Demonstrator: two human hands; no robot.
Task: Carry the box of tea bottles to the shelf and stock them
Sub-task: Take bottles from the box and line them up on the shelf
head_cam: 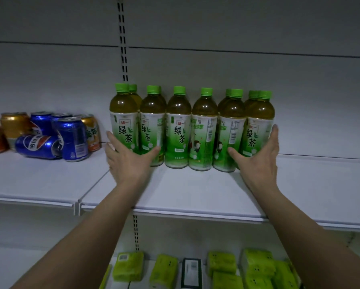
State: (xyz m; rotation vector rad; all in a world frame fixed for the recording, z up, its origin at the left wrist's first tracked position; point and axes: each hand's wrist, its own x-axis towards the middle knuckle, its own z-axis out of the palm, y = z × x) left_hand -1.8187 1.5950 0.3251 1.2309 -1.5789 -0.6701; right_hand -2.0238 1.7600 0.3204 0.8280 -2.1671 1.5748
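Note:
Several green tea bottles [179, 126] with green caps and green-and-white labels stand upright in a tight row, two deep in places, at the back of a white shelf [185, 195]. My left hand [127, 157] lies flat against the leftmost bottle, thumb across the second one. My right hand [260, 155] presses flat against the rightmost bottle [258, 122], thumb toward the neighbouring bottle. Both hands bracket the row with fingers spread; neither wraps around a bottle. No box is in view.
Blue and orange soda cans [70, 138] stand on the shelf to the left, one blue can [39, 146] lying on its side. A slotted upright [122, 38] runs up the back panel. Green packets [256, 265] and a dark box [191, 272] sit on the lower shelf.

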